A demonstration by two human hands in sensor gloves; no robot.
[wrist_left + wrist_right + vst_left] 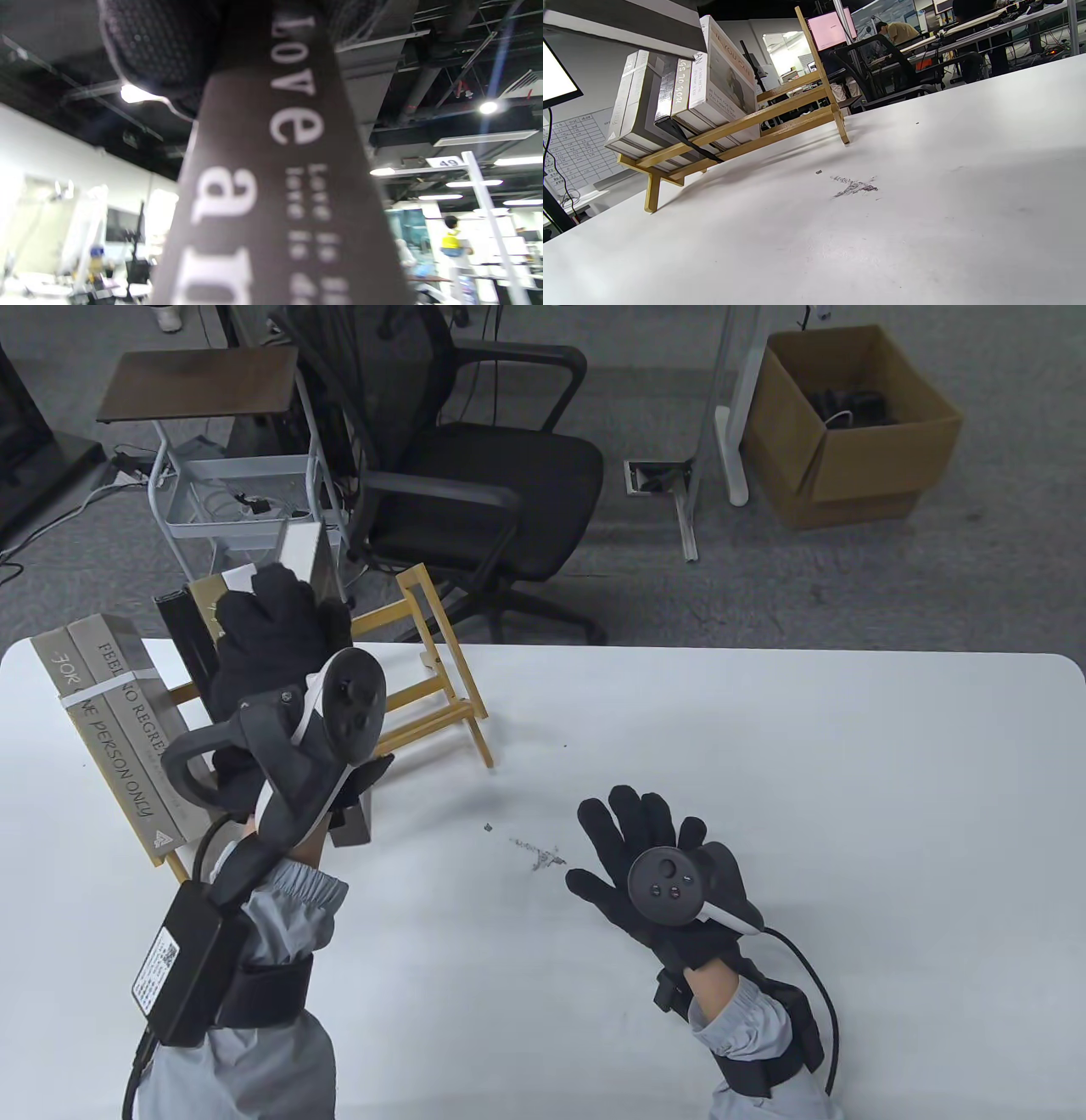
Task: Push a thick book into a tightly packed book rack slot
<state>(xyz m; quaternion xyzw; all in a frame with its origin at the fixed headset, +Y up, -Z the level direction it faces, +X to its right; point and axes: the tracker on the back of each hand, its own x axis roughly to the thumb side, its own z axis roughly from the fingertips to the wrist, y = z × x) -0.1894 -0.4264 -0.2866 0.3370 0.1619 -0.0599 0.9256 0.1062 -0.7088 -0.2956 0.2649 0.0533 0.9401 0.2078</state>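
A wooden book rack (pixel 443 661) stands at the table's left, tilted back, with several books (pixel 119 712) packed in its left part; it also shows in the right wrist view (pixel 797 106) with those books (pixel 670 97). My left hand (pixel 280 645) grips a thick dark book (pixel 352 827) over the rack. Its spine with white lettering fills the left wrist view (pixel 275 190), and its grey end hangs above the racked books (pixel 628 25). My right hand (pixel 670 874) rests flat on the table with fingers spread, holding nothing.
The white table (pixel 764 729) has a dark smudge (pixel 539 857) left of my right hand. The rack's right part holds no books. Beyond the far edge are an office chair (pixel 475 475), a white cart (pixel 229 475) and a cardboard box (pixel 848 424).
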